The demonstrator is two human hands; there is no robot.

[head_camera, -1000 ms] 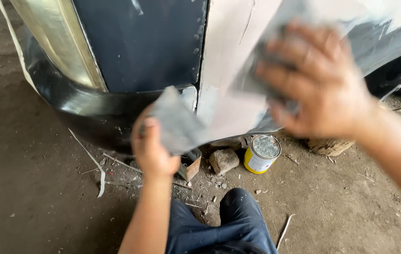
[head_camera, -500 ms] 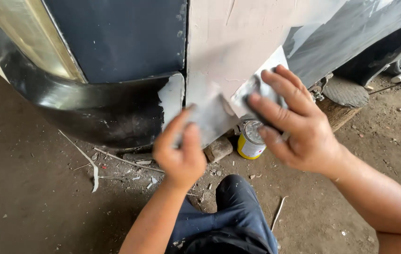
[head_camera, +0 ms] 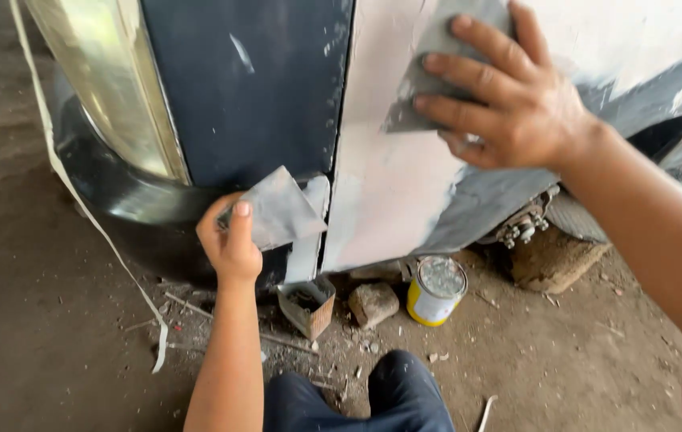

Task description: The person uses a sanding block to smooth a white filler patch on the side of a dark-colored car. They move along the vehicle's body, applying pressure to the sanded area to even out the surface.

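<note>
Beside the car body: a person crouches on the dirt floor [head_camera: 53, 336], sanding a filler-coated panel [head_camera: 389, 192].
Right hand [head_camera: 509, 104]: fingers spread flat, pressing a grey abrasive sheet [head_camera: 429, 72] against the pale filler, high on the panel.
Left hand [head_camera: 233, 236]: closed on a 2nd grey sheet [head_camera: 281, 210], pinched by thumb and fingers at the panel's lower edge, beside the dark bumper [head_camera: 141, 224].
Technique, as judged: keep the sheet flat, pressure even, strokes overlapping; feather toward the grey edges.
Ground: yellow tin [head_camera: 435, 292], 2 bricks [head_camera: 373, 302].
</note>
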